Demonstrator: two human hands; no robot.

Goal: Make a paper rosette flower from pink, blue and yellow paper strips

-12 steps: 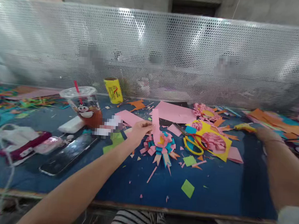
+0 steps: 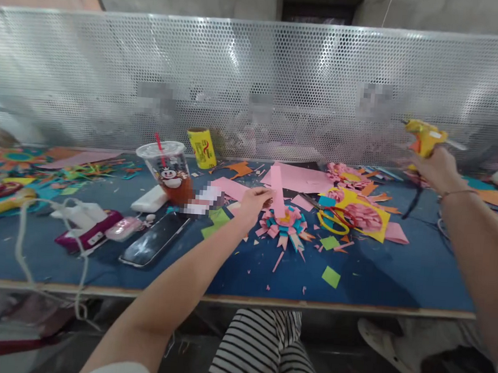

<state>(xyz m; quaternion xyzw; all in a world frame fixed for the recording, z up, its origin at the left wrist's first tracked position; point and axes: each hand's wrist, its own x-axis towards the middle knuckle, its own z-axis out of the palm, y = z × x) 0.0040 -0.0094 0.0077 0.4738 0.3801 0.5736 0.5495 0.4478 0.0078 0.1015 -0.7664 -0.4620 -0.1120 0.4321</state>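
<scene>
My left hand (image 2: 255,203) pinches a pink paper strip (image 2: 278,189), which stands upright over a pink and blue paper rosette (image 2: 285,227) on the blue table. Raised at the right, my right hand (image 2: 438,165) is wrapped round the grip of a yellow glue gun (image 2: 425,136), whose nozzle points left. Yellow-handled scissors (image 2: 334,221) lie just right of the rosette. Beside them is a yellow sheet (image 2: 381,219) with pink folded paper flowers on it.
A cup of red drink (image 2: 176,184), a phone (image 2: 155,239) and a purple power strip (image 2: 86,232) with white cables stand or lie at the left. Behind the table rises a perforated metal screen (image 2: 240,66). Green paper squares (image 2: 331,276) lie near the front.
My right hand has lifted the glue gun from low over the table at the right to well above it. My left hand still holds the pink strip by the rosette. The view has shifted.
</scene>
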